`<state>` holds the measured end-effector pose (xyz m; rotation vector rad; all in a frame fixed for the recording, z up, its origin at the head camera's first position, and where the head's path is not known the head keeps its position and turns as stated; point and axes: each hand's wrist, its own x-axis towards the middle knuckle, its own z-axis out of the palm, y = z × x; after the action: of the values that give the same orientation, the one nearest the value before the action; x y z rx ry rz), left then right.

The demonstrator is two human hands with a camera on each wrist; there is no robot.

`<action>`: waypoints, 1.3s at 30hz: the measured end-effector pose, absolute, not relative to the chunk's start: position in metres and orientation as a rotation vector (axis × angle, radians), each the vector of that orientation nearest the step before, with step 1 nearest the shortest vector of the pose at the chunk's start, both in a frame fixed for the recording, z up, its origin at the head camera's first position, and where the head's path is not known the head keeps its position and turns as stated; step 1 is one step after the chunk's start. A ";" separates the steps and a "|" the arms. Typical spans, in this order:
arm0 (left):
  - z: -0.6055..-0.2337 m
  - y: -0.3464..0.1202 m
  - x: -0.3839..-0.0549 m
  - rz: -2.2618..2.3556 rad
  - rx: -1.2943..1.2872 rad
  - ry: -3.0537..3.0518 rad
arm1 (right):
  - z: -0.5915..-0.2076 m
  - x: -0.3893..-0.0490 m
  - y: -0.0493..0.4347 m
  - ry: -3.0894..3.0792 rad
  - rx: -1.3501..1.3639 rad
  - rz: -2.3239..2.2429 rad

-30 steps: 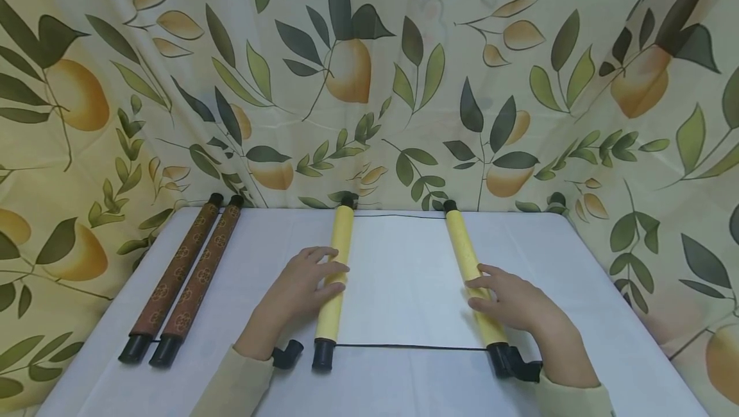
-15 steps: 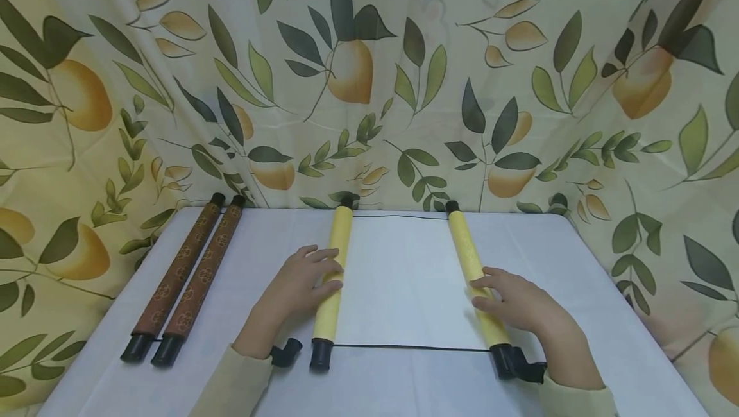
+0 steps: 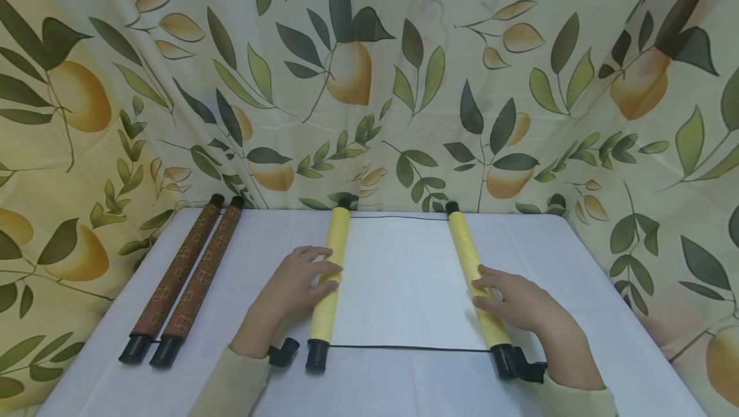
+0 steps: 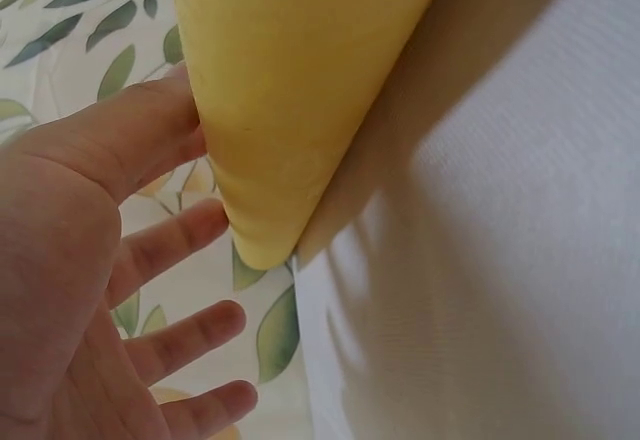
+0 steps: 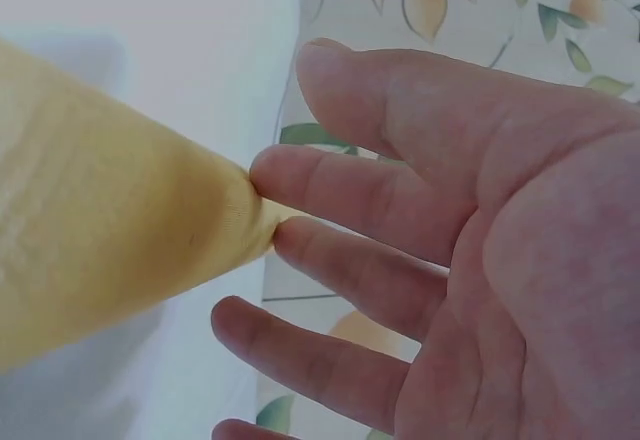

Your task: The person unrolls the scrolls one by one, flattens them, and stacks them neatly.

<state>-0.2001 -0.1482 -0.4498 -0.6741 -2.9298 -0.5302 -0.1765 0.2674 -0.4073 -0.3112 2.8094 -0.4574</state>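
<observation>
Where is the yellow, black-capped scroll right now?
In the head view, the yellow scroll lies centrally on the white tabletop between the left hand and right hand, right of the brown flower-patterned scroll.

In our head view we look forward and down, the curtain [image 3: 418, 93] at twelve o'clock, the table [image 3: 571, 269] at six. Our left wrist view peers closely along the left roll [image 4: 295, 90] at twelve, the left hand [image 4: 75, 260] at eight. Our right wrist view, also close, has the right roll [image 5: 110, 210] at nine, the right hand [image 5: 500, 220] at three. Each shares its hand and roll with our head view.
</observation>
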 end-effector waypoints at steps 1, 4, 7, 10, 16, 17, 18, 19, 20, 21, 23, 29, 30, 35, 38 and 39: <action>-0.450 -0.149 -0.200 -0.533 -0.670 -2.927 | -0.407 -0.177 0.267 2.809 -0.311 -0.464; -0.450 -0.150 -0.201 -0.541 -0.653 -2.922 | -0.406 -0.177 0.268 2.807 -0.304 -0.475; -0.449 -0.151 -0.202 -0.570 -0.649 -2.911 | -0.406 -0.177 0.268 2.801 -0.288 -0.481; -0.449 -0.152 -0.202 -0.578 -0.646 -2.906 | -0.406 -0.178 0.268 2.790 -0.268 -0.476; -0.450 -0.154 -0.205 -0.580 -0.614 -2.929 | -0.408 -0.178 0.269 2.775 -0.254 -0.453; -0.450 -0.154 -0.205 -0.586 -0.609 -2.935 | -0.408 -0.178 0.270 2.773 -0.251 -0.452; -0.450 -0.154 -0.205 -0.591 -0.602 -2.941 | -0.408 -0.177 0.270 2.772 -0.252 -0.454; -0.450 -0.154 -0.205 -0.597 -0.595 -2.944 | -0.408 -0.177 0.270 2.771 -0.251 -0.454; -0.449 -0.154 -0.204 -0.604 -0.584 -2.950 | -0.408 -0.177 0.271 2.771 -0.254 -0.452; -0.449 -0.154 -0.204 -0.609 -0.574 -2.956 | -0.408 -0.176 0.271 2.773 -0.260 -0.449; -0.449 -0.154 -0.203 -0.617 -0.554 -2.965 | -0.408 -0.176 0.272 2.777 -0.271 -0.449; -0.449 -0.155 -0.202 -0.623 -0.530 -2.961 | -0.408 -0.176 0.273 2.786 -0.278 -0.446; -0.449 -0.156 -0.202 -0.621 -0.532 -2.958 | -0.408 -0.177 0.273 2.788 -0.275 -0.444; -0.448 -0.157 -0.202 -0.624 -0.551 -2.948 | -0.408 -0.178 0.271 2.801 -0.247 -0.422; -0.449 -0.157 -0.203 -0.627 -0.584 -2.934 | -0.408 -0.179 0.268 2.822 -0.258 -0.394; -0.449 -0.157 -0.204 -0.626 -0.594 -2.931 | -0.408 -0.179 0.267 2.828 -0.270 -0.383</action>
<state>-0.2036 -0.1573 -0.4489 -0.5942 -2.9315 -0.6262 -0.1790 0.2669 -0.4079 -0.2697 2.8282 -0.3832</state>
